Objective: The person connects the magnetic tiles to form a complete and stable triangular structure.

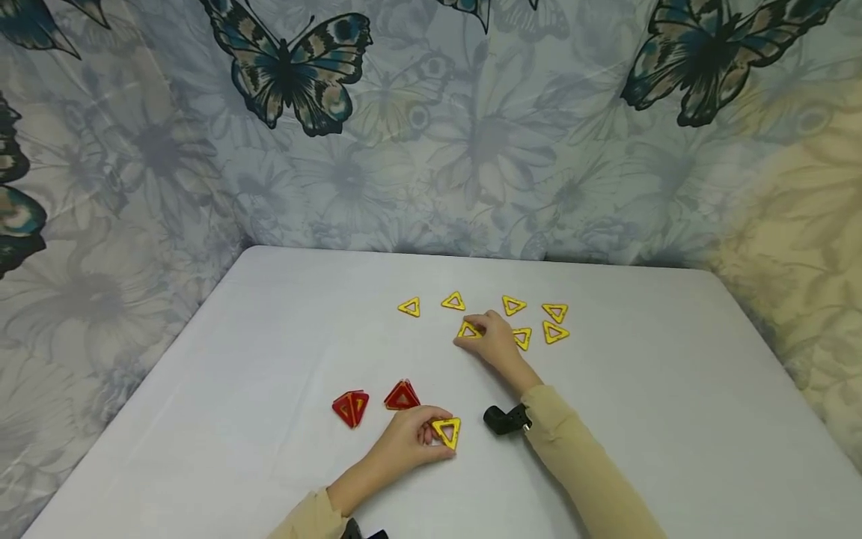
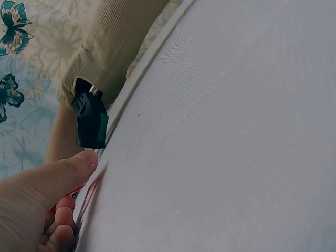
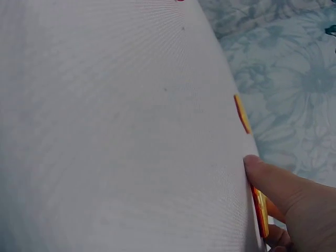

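Observation:
My left hand (image 1: 414, 436) pinches a yellow triangle tile (image 1: 455, 438) with an open centre, between thumb and fingers, low over the near part of the white table. In the left wrist view, the left thumb and curled fingers (image 2: 64, 219) show, and the tile is mostly hidden. Farther out, my right hand (image 1: 494, 340) grips another yellow triangle tile (image 1: 469, 330) by its edges at the tabletop. The right wrist view shows the right thumb (image 3: 273, 178) against this tile's red and yellow edge (image 3: 260, 212). Beside the left hand stand two red pyramids (image 1: 351, 409) built from triangles.
Several yellow triangle tiles (image 1: 555, 332) lie spread around and beyond the right hand, one (image 1: 409, 307) farthest left. The white table (image 1: 269, 337) meets butterfly-patterned cloth (image 1: 404, 187) at its back and sides. Black wrist cameras (image 1: 506, 420) sit by the sleeves.

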Tool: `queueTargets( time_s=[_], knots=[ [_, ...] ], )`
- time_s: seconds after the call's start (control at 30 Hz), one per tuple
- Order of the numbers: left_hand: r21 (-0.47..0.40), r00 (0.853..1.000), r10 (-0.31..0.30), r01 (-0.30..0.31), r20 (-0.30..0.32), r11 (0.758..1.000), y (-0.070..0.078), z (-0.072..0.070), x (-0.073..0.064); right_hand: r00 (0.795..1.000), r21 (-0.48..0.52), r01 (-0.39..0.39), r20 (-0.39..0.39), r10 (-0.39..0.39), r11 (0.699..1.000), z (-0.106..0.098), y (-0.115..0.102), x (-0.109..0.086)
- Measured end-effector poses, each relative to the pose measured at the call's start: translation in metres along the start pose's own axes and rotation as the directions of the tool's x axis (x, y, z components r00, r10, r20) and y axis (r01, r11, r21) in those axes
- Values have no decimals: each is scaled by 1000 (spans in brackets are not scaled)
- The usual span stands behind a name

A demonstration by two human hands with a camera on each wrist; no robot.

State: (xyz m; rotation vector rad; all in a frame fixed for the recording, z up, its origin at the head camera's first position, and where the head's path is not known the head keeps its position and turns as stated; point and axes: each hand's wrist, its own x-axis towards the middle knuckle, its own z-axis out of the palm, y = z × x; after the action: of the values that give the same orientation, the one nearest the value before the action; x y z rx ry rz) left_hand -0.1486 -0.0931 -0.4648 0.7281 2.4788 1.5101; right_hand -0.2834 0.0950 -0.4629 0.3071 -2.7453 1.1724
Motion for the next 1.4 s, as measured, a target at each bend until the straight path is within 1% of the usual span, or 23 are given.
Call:
queueTargets(
  time_s=[0.1, 0.23, 0.3, 0.43, 0.6, 0.67, 0.8, 0.93, 1.03, 1.27, 1.4],
  knots=[
    [4, 1000, -1, 1, 0, 1000, 1, 0, 1, 1000, 27, 12, 8, -12, 1000, -3, 1, 0],
    [1, 999, -34, 34, 9, 999, 1, 0, 0, 998, 48, -3, 62, 0, 999, -4, 1, -1],
    [3, 999, -41, 41, 15, 999, 1, -1, 0, 997, 36, -19, 79, 17, 999, -4, 1, -2],
    [13, 1000, -23, 23, 12, 1000, 2, 0, 1, 994, 20, -52, 94, 50, 998, -8, -2, -4],
    [7, 1000, -24, 24, 10, 1000, 3, 0, 2, 984, -3, -95, 152, 94, 996, -15, -7, -9],
    [9, 1000, -26, 26, 9, 1000, 4, -1, 3, 981, -4, -93, 170, 93, 996, -17, -8, -12],
    [18, 1000, -19, 18, 2, 1000, 4, -2, 2, 978, 0, -41, 205, 40, 999, -22, -9, -24],
    [20, 1000, -8, 8, 1, 1000, 3, 0, 2, 966, -23, 19, 256, -13, 1000, -26, -9, -43],
    [22, 1000, -13, 13, -8, 1000, 1, 1, 2, 959, -23, 58, 280, -49, 998, -29, -10, -56],
    [1, 1000, -21, 21, -15, 1000, 3, 3, 1, 949, 43, 106, 294, -114, 993, -32, -11, -84],
    [-7, 1000, -24, 24, -19, 1000, 5, 2, 1, 939, 82, 140, 305, -159, 987, -32, -12, -98]
  ],
)
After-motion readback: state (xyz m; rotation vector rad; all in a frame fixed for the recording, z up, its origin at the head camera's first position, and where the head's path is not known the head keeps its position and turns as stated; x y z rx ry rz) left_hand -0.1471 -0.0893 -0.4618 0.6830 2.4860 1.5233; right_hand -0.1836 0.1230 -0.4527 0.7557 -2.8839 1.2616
